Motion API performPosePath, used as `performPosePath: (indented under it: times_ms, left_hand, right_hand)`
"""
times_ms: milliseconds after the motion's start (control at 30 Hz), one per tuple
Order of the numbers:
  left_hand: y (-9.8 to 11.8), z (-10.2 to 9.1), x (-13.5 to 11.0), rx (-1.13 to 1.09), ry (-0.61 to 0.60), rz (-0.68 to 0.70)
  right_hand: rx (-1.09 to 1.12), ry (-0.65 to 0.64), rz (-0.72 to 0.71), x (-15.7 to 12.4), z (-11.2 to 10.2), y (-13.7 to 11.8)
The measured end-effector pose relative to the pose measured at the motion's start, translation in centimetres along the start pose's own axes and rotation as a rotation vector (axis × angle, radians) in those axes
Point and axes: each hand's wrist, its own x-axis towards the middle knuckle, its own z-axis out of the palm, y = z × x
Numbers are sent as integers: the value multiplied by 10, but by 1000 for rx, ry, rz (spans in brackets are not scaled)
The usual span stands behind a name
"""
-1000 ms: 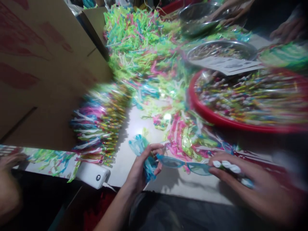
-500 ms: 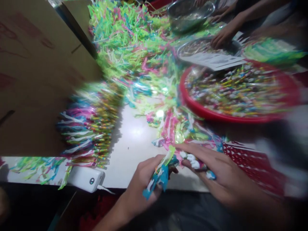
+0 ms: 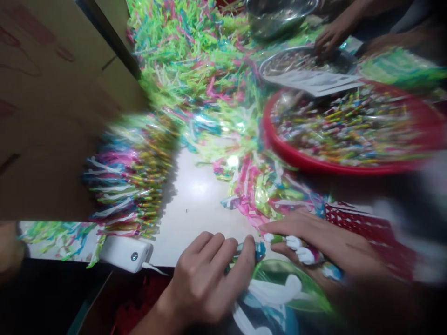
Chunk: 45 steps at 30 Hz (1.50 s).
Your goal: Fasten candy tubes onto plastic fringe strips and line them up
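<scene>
This looks like an informal hand-assembly workshop, with several people working around one shared white table (image 3: 199, 204). A co-worker's hand (image 3: 330, 39) reaches in at the upper right, near a steel bowl (image 3: 279, 18) and a round metal tray (image 3: 279, 65). A red plastic basin (image 3: 279, 149) of small coloured pieces fills the right, and shredded plastic fringe (image 3: 181, 60) lies heaped at top centre. Plain cardboard (image 3: 52, 107) walls the upper left, and a power bank (image 3: 124, 253) sits at the table's lower left edge.
</scene>
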Motion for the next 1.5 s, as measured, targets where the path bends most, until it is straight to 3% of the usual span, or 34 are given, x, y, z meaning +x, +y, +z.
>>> performPosePath:
  times_ms: [167,400,633,867,1133,1500]
  left_hand:
    - [2,1,1,3,-1,1]
    - [3,4,2,-67,-23,-8]
    - [7,7,-1,-64,37,-16]
    - [6,9,-2,-126,45,-24]
    - [5,-3,-4,-154,-12,-26]
    - [6,-9,-1,-193,-85,-28]
  right_hand:
    - [-60,-10,105,-4,1,-11]
    - [-90,49,-15,-6,4,-4]
    - [-66,145,-154,-10,13,8]
    - [-77,73,-155,-18,20,19]
    - [39,143,-213,-13,28,11]
    - [-167,104,-343,-14,22,11]
